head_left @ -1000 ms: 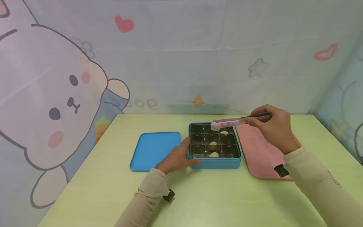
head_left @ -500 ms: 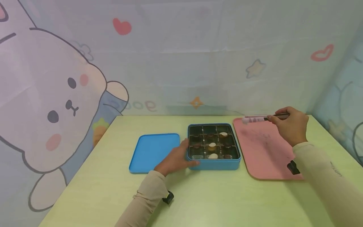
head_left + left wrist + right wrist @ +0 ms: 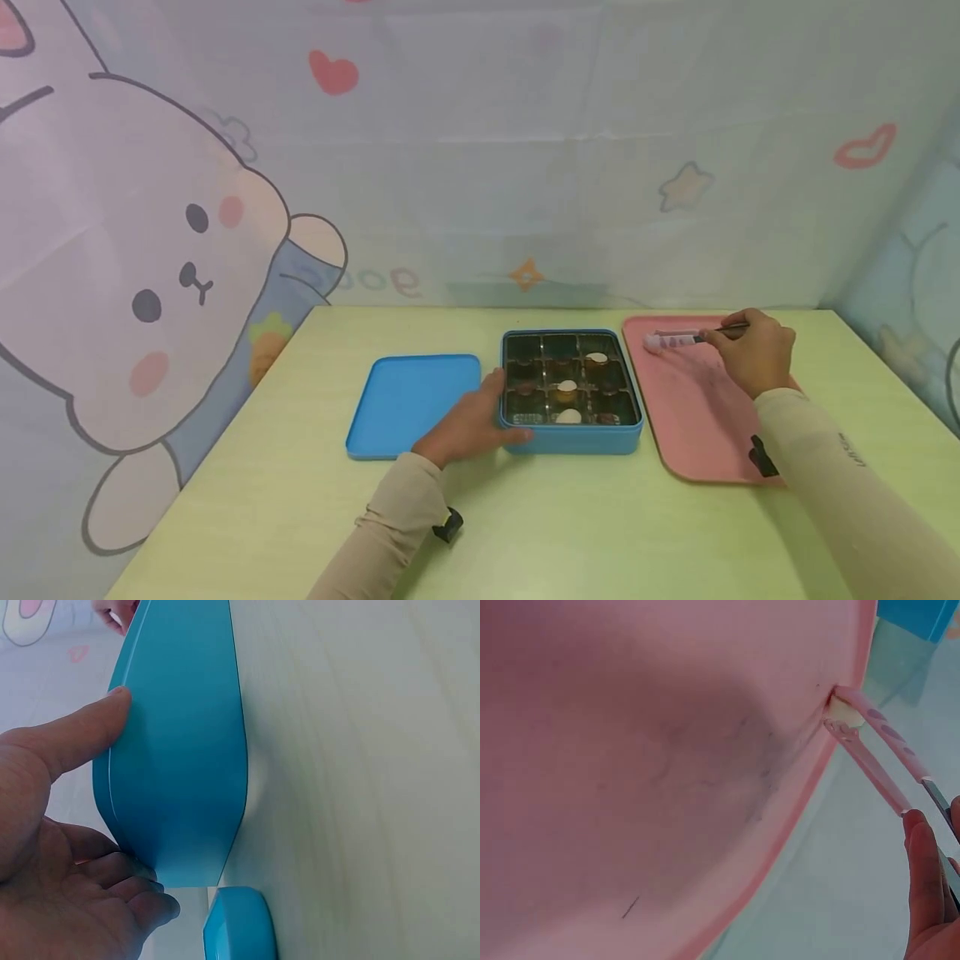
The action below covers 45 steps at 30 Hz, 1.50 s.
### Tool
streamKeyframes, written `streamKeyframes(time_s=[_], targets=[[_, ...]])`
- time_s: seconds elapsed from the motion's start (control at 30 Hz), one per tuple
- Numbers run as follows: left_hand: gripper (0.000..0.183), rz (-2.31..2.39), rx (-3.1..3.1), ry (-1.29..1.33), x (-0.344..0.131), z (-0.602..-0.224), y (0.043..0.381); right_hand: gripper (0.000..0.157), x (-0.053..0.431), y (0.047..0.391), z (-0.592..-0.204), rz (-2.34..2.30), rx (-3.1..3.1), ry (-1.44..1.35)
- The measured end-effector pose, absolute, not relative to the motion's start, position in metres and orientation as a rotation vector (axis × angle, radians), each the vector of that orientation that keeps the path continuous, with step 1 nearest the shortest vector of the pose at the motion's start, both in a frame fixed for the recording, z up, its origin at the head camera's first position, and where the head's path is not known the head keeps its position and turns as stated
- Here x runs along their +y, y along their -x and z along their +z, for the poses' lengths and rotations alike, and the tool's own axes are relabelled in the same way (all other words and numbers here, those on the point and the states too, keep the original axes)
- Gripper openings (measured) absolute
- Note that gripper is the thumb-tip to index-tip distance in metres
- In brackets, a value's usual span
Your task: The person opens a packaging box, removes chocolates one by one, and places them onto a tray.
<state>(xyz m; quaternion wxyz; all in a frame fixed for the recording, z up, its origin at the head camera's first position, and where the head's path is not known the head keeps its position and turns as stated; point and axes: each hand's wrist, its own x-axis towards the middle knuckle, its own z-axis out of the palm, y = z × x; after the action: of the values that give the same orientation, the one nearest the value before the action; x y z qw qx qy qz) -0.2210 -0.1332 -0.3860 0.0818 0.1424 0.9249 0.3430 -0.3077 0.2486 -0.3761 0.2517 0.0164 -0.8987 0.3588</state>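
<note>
My left hand [image 3: 467, 425] grips the front left corner of a blue tin box [image 3: 577, 442], thumb on the front wall and fingers along the left side. A clear divided insert [image 3: 525, 343] fills the box, and three pale pieces [image 3: 567, 387] show in it. My right hand [image 3: 753, 354] holds slim tongs [image 3: 678, 339] with pink patterned tips, over the back left part of a pink tray [image 3: 697, 417]. Between the tips is a small cream-white piece [image 3: 844, 712], close to the tray's rim in the right wrist view. Its kind cannot be told.
A blue lid [image 3: 412, 404] lies flat on the pale table [image 3: 570, 525], left of the box. The pink tray stands just right of the box. Behind the table hangs a printed cloth [image 3: 480, 167] with a rabbit figure.
My right hand has carried the tongs from above the box rightward over the tray, then lowered them toward its back left corner. The left hand has stayed on the box.
</note>
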Motion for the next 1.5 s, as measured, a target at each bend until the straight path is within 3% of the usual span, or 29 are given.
streamKeyframes(time_s=[0.63, 0.93, 1.23, 1.5], targets=[[0.101, 1.024, 2.792, -0.433, -0.132, -0.38, 0.223, 0.04, 0.236, 0.301, -0.335, 1.049, -2.281, -0.132], [0.103, 1.026, 2.791, -0.437, -0.132, -0.382, 0.226, 0.033, 0.182, 0.283, -0.315, 1.2, -2.284, -0.432], [0.103, 1.019, 2.802, -0.447, -0.13, -0.383, 0.227, 0.025, 0.136, 0.282, -0.315, 1.046, -2.46, -0.872], [0.101, 1.022, 2.809, -0.475, -0.128, -0.385, 0.227, 0.025, 0.113, 0.285, -0.318, 0.836, -2.614, -1.008]])
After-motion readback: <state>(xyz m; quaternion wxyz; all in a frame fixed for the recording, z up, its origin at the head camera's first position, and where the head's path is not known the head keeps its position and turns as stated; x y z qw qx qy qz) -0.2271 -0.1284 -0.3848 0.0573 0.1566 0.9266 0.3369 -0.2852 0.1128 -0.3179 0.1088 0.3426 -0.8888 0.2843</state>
